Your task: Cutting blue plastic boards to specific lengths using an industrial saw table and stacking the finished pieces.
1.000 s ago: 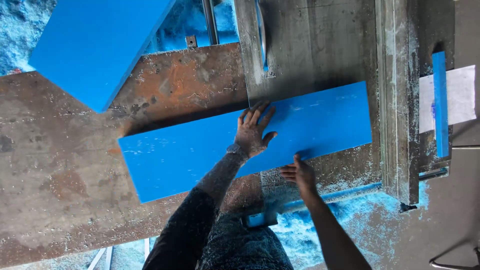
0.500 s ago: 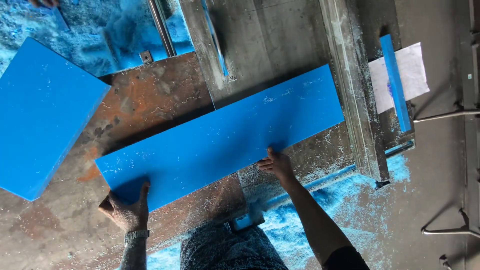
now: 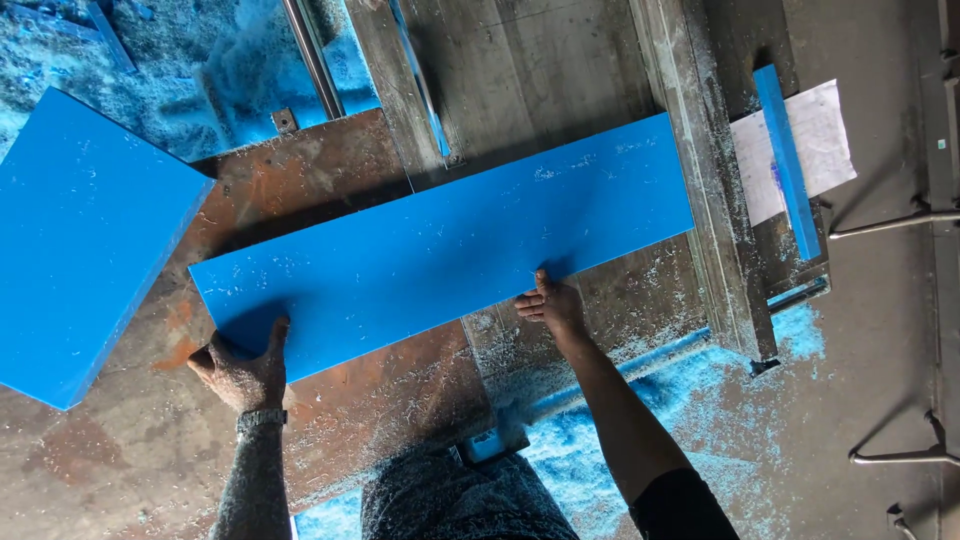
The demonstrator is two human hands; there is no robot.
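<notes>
A long blue board [image 3: 440, 250] lies flat across a rusty metal saw table [image 3: 110, 450], slanting up to the right. My left hand [image 3: 245, 368] grips its near edge close to the left end, thumb on top. My right hand [image 3: 548, 302] presses against the near edge further right, fingers on the board's rim. The board's right end reaches a grey metal fence rail [image 3: 700, 170]. A saw blade [image 3: 420, 75] shows edge-on in a slot just beyond the board's far edge.
A thick blue block [image 3: 80, 240] rests at the left of the table. A narrow blue strip [image 3: 787, 160] lies on white paper [image 3: 815, 140] at the right. Blue sawdust [image 3: 640, 400] covers the floor by my legs. A metal rod [image 3: 312, 55] runs at the back.
My left hand went from the board's middle to its near left end. The view has shifted, and the board now sits closer to the fence. My right hand stays on the near edge.
</notes>
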